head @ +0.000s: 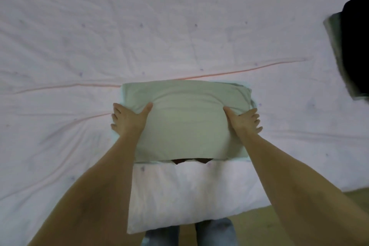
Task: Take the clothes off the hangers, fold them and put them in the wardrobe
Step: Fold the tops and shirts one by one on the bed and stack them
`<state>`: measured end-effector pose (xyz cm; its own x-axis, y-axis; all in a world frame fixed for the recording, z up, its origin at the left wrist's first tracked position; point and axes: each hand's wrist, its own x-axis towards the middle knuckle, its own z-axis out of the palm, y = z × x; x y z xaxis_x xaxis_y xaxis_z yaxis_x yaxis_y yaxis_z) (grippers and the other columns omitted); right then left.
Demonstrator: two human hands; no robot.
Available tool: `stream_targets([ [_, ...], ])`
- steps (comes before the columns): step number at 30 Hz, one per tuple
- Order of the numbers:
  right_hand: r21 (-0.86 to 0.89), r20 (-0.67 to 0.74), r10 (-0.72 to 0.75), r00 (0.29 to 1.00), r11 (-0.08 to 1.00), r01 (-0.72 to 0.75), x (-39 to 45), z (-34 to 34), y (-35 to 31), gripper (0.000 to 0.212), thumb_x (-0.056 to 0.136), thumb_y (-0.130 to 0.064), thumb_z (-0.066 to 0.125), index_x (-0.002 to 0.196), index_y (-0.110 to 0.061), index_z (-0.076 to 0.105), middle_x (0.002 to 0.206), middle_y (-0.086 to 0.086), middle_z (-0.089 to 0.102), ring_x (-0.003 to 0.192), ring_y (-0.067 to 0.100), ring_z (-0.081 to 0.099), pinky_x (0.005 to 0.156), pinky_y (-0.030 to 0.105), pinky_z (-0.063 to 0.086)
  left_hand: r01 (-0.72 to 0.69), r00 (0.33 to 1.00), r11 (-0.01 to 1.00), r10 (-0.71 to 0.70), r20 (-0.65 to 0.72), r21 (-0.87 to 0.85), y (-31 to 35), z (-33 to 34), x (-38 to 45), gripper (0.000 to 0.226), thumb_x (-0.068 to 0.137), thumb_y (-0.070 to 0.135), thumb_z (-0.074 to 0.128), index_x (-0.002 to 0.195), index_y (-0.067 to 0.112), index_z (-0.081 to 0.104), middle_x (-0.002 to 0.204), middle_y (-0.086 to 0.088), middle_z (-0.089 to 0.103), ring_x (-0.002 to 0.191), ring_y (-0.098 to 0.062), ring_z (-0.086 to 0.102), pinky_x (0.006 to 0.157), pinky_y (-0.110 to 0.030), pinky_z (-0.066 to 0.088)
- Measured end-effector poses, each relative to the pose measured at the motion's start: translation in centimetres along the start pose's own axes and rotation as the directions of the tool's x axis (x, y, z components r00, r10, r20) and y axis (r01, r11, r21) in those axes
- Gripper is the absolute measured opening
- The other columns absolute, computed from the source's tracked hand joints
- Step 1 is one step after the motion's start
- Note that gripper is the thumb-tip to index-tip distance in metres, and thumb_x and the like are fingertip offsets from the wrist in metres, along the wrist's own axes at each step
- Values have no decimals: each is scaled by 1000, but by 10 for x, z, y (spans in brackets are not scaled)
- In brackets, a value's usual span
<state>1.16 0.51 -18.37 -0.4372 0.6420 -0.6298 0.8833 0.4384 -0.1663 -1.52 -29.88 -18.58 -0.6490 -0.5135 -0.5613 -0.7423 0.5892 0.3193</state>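
You're at the tail end of folding: your left hand (127,119) and right hand (244,120) clasp one folded pale green garment (185,122) between thumbs and fingers on the bed (179,26). Next I'd lift it level for the wardrobe. Beyond your right fingers sits one dark pile (353,46).

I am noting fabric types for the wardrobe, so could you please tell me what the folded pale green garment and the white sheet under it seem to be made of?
The folded pale green garment looks like soft matte knit, probably cotton jersey: it bulges and dents where the left hand and right hand grip it. The white sheet looks like thin woven cotton or a blend: fine sharp creases, no sheen, small purple dots. Neither is certain.
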Motion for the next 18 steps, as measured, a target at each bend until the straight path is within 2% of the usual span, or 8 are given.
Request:
stream_targets([
  [4,6,-16,52,999,999,-52,11,7,-4,127,68,-78,61,154,-12,-6,160,20,-5,149,30,-3,119,46,-6,1,999,998,2,-33,69,-12,-5,7,126,58,87,59,145,1,28,148,-20,35,137,-37,32,114,-48,25],
  [6,28,-56,47,997,999,-45,15,7,-2,135,62,-79,65,153,-12,-9,160,20,5,149,29,3,120,47,-4,15,999,998,-13,-31,68,-17,-5,7,126,55,89,59,142,2,32,146,-19,37,136,-37,34,113,-49,26],
  [8,94,-111,48,993,995,-38,16,11,-1,138,59,-77,70,153,-10,-5,153,18,27,144,31,23,120,48,6,54,998,998,-54,-13,34,-19,-4,10,127,52,90,60,140,3,33,143,-19,41,132,-38,39,110,-50,31],
  [9,136,-130,56,990,990,-38,14,12,-1,134,59,-75,71,152,-7,3,147,17,38,138,33,34,118,48,16,83,996,997,-83,17,-5,-19,-4,12,128,50,89,63,139,3,33,141,-19,44,130,-38,42,108,-49,35],
  [11,239,-112,50,992,971,-22,8,13,3,114,62,-70,73,142,-3,27,135,14,51,126,34,48,109,45,33,135,986,986,-124,113,-98,-20,-8,16,126,51,83,70,139,1,35,138,-18,49,126,-37,48,104,-45,41],
  [13,340,-24,3,1000,940,5,5,7,14,95,66,-64,75,131,-6,37,129,10,53,120,33,51,102,42,41,147,970,970,-103,220,-195,-23,-14,14,109,58,68,79,136,1,44,133,-16,55,118,-33,56,97,-41,48],
  [15,392,68,-51,996,920,20,3,-2,25,92,67,-58,78,131,-7,37,126,7,52,117,31,52,100,42,44,119,956,951,-32,291,-286,-22,-19,5,84,62,53,85,126,5,58,122,-12,64,106,-29,63,89,-37,52],
  [18,432,138,-111,984,901,41,-15,-22,20,95,51,-56,83,126,-9,48,121,3,59,108,27,59,96,45,50,47,971,929,43,234,-368,-9,-29,-20,67,64,43,88,117,9,65,114,-8,68,101,-24,65,88,-35,54],
])
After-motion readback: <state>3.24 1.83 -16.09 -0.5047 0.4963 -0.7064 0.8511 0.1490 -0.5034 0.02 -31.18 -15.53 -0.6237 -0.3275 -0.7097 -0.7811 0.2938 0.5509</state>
